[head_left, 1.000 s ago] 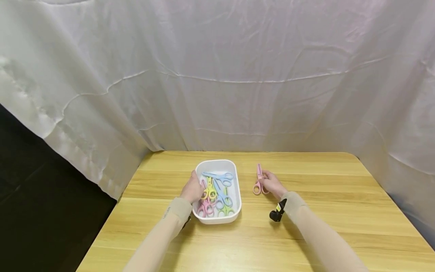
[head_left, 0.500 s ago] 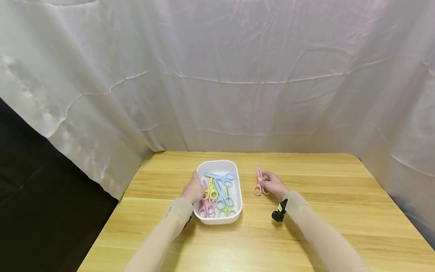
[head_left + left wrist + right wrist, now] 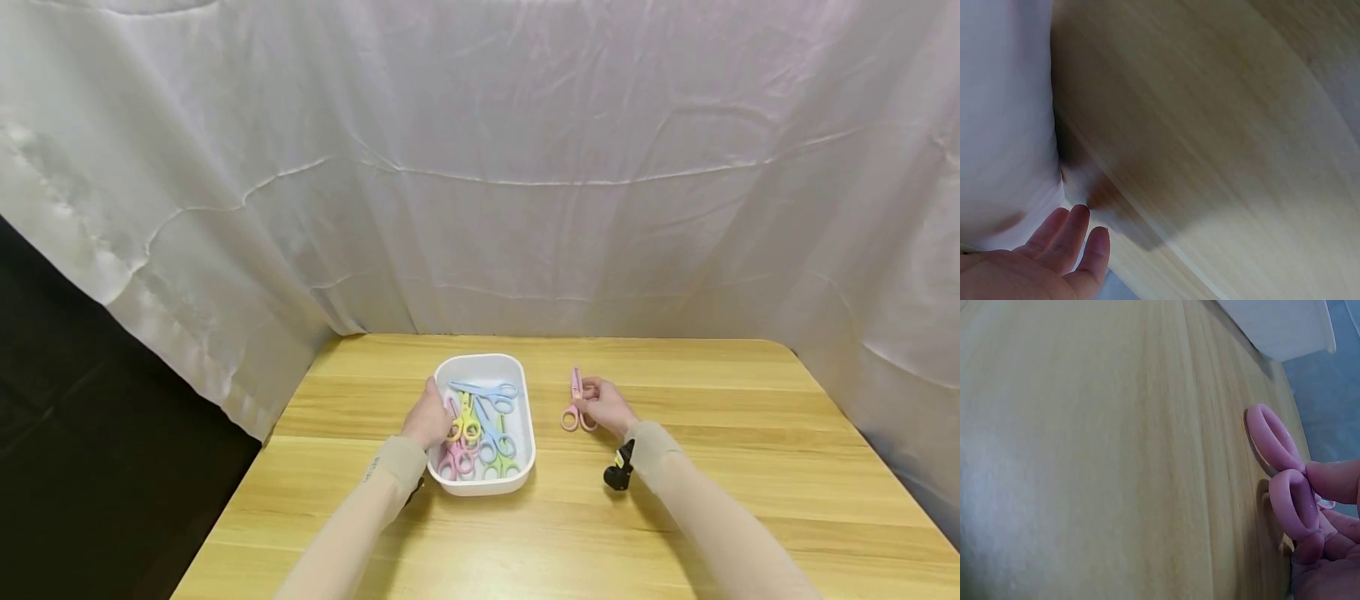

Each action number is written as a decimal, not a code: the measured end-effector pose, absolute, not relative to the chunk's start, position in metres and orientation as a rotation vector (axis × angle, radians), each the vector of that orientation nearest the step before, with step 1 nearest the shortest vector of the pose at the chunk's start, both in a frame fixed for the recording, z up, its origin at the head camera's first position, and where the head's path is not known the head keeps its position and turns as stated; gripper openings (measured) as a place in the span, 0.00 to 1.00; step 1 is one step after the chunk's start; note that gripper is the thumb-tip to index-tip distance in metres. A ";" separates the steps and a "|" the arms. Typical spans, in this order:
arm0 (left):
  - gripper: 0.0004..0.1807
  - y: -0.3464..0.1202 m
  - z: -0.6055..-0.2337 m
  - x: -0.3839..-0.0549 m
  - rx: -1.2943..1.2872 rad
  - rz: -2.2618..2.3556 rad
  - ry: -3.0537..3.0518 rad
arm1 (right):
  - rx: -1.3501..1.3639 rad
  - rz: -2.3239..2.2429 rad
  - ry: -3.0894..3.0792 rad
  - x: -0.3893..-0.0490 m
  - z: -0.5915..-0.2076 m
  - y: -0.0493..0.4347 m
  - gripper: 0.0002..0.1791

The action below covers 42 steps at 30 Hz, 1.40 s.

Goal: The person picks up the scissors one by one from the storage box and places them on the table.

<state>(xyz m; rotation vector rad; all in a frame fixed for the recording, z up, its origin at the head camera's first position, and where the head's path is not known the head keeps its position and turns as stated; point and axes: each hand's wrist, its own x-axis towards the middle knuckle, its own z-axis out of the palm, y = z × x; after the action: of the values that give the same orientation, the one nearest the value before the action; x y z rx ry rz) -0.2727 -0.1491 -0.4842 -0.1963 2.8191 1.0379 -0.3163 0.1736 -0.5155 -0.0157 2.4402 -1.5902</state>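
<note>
My left hand (image 3: 427,417) grips the left wall of a white plastic bin (image 3: 527,433), thumb over the rim. Its fingers (image 3: 1067,240) lie along the bin's outer wall in the left wrist view. Inside lie several children's scissors: blue scissors (image 3: 495,435), yellow scissors (image 3: 470,428), green scissors (image 3: 501,465) and pink scissors (image 3: 453,460). To the right of the bin, my right hand (image 3: 606,410) pinches another pair of pink scissors (image 3: 577,387), blades pointing away from me. In the right wrist view, their two pink finger loops (image 3: 1275,440) are close over the table, thumb beside them.
The light wooden table (image 3: 690,400) extends around the bin, with its back edge at a pale hanging curtain (image 3: 510,250). Dark cloth (image 3: 112,467) lies beyond the left edge. A small black camera (image 3: 618,475) is worn at the right wrist.
The pink scissors in my right hand have shifted slightly right, their blades now straighter. My left hand keeps its hold on the bin, and the scissors inside have stayed put.
</note>
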 end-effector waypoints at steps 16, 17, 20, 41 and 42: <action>0.46 -0.150 -0.490 -0.275 -0.193 1.039 2.835 | -0.067 -1.430 2.586 -0.318 -0.520 0.179 0.29; 0.45 -0.150 -0.490 -0.275 -0.192 1.039 2.837 | -0.075 -1.423 2.595 -0.318 -0.520 0.179 0.30; 0.45 -0.150 -0.490 -0.275 -0.196 1.036 2.837 | -0.084 -1.405 2.612 -0.319 -0.522 0.181 0.30; 0.45 -0.150 -0.487 -0.275 -0.192 1.025 2.831 | -0.258 -1.342 2.600 -0.315 -0.515 0.196 0.39; 0.45 -0.150 -0.487 -0.275 -0.189 1.026 2.836 | -0.268 -1.341 2.614 -0.316 -0.515 0.196 0.38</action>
<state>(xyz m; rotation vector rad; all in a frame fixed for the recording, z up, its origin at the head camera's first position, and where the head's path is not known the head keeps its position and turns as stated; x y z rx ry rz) -0.2748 -0.1501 -0.4873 -0.1891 2.8356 1.0257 -0.3158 0.1961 -0.5153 -0.2677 2.6140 -1.3405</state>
